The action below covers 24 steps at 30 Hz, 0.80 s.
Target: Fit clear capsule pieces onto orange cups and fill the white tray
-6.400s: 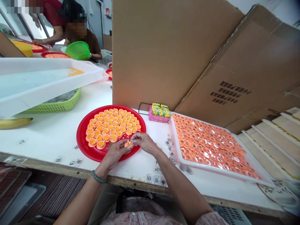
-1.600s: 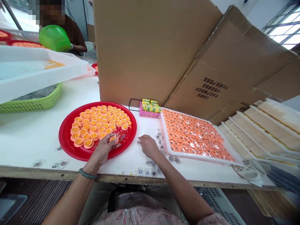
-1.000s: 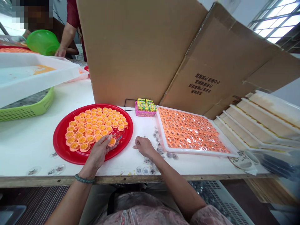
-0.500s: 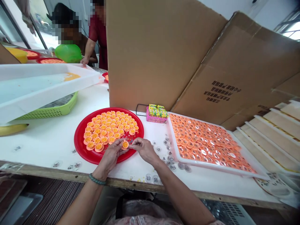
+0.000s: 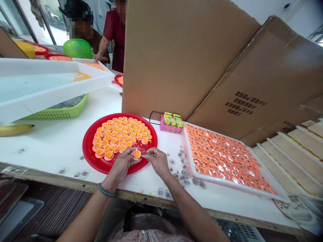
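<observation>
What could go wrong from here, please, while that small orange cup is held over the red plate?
1. The left hand pinches the orange cup over the red plate; a tilt could spill its yellow filling onto the filled cups packed beside it.
2. Clear lids lie loose on the table near its front edge, beside the right hand; a sweep of that forearm might knock some off.

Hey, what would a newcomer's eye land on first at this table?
The red round tray left of centre, packed with small orange cups, and the white tray to its right, full of more. In front, the left hand pinches one orange cup, the right hand close against it. Tall cardboard sheets stand behind.
</observation>
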Available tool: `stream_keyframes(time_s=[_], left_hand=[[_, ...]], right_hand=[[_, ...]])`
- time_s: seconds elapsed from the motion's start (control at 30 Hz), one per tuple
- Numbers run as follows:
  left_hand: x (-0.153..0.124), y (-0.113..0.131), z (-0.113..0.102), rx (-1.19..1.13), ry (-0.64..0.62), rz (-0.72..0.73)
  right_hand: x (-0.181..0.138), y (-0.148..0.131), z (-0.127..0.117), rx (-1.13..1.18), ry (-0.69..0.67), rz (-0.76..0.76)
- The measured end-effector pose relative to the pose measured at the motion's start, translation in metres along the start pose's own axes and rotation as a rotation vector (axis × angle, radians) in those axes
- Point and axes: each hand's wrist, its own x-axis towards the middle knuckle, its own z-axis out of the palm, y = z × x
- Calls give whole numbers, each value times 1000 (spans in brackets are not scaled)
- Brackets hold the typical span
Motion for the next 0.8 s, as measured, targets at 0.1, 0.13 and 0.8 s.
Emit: stream_keyframes(time_s=[0.1,0.13,0.8], left_hand=[[0,0,-1,3,-16,4],[0,0,-1,1,-22,5],[1,-4,3,78,24,46]], right_hand=[[-1,-3,-1,-66,-32,-83],[-2,-5,-2,-98,-49,-120],[7,-24,0,4,-300,-43]])
